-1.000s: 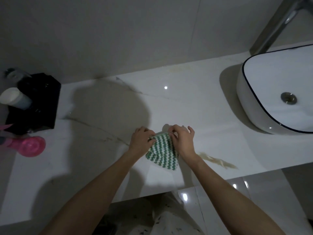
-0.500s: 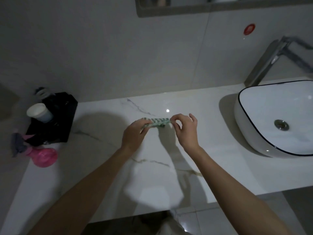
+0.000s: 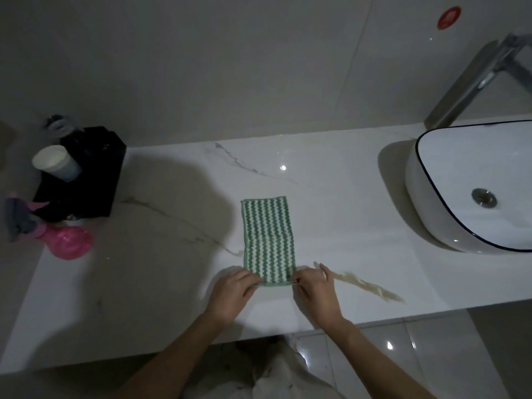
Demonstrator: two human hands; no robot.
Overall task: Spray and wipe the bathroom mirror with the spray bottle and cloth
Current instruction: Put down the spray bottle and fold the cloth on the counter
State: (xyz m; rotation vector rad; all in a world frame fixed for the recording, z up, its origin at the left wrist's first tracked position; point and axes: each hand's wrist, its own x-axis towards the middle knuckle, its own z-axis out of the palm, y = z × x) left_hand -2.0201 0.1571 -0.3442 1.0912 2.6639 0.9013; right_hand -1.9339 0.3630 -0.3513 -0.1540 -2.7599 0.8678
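- Now the cloth (image 3: 268,240) lies flat on the surface (image 3: 172,283); left hand (image 3: 230,295) and right hand (image 3: 316,292) each pinch a near corner.
- Likely soft and light; best gathered from mid-cloth.

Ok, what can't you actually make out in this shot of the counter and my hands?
- Mirror: not in the head view, above the top edge.
- Spray bottle: nozzle end dim, blurred.
- Cloth: near corners covered by left hand and right hand.
- Red sticker: print too small.
- Basin: cut by right edge.
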